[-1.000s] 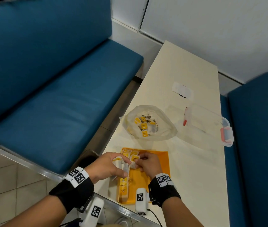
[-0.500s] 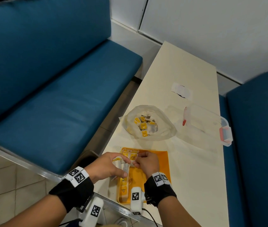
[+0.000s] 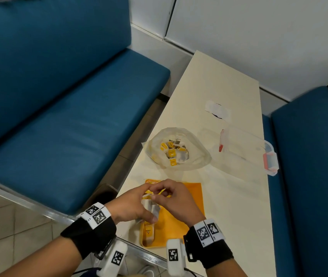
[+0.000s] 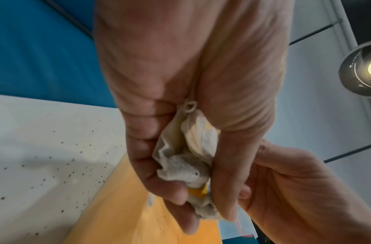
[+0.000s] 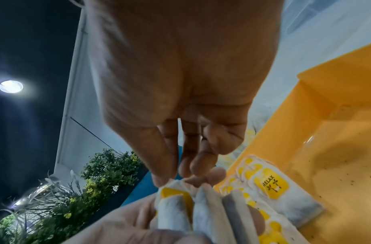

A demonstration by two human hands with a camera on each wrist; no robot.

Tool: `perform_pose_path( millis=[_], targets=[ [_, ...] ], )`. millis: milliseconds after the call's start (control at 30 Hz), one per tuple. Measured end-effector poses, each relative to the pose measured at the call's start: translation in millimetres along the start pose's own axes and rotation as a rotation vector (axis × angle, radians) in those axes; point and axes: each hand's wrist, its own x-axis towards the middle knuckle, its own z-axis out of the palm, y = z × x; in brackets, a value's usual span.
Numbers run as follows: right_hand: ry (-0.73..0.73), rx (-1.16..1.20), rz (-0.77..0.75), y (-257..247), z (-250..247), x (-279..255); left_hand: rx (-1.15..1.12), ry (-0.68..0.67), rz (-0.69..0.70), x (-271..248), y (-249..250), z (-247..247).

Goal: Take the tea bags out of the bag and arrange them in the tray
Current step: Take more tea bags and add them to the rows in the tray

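The left hand (image 3: pixel 131 204) clutched a bunch of tea bags (image 4: pixel 184 158) over the tray (image 3: pixel 187 198) while the right hand (image 3: pixel 174 198) pinched one bag's top; tugging risked tearing paper or snagging strings, spilling leaves.

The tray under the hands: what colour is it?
Orange-yellow; the tray shows best in the right wrist view.

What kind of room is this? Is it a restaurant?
Probably, though I can't be sure. It looks like a booth in a cafe or canteen: two blue padded benches face each other across a narrow cream table, with a tiled floor, and leafy plants nearby.
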Motion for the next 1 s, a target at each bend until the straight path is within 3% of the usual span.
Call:
perform_pose_path(
  millis=[167, 367, 533, 733, 1000],
  targets=[
    [-0.035, 0.012, 0.045, 2, 1, 3, 0.035, -0.031, 0.032, 1, 5, 2],
    [0.032, 0.059, 0.046, 4, -7, 2, -0.030, -0.054, 0.022, -2, 2, 1],
    [0.075, 0.225, 0.032, 1, -18, -2, -0.091, -0.038, -0.022, -3, -5, 0],
    [0.278, 0.095, 0.056, 24, -25, 10, -0.072, 0.004, -0.041, -3, -8, -1],
    [0.183, 0.080, 0.208, 65, -21, 12, -0.103, 0.008, -0.061, -4, -12, -4]
  ],
)
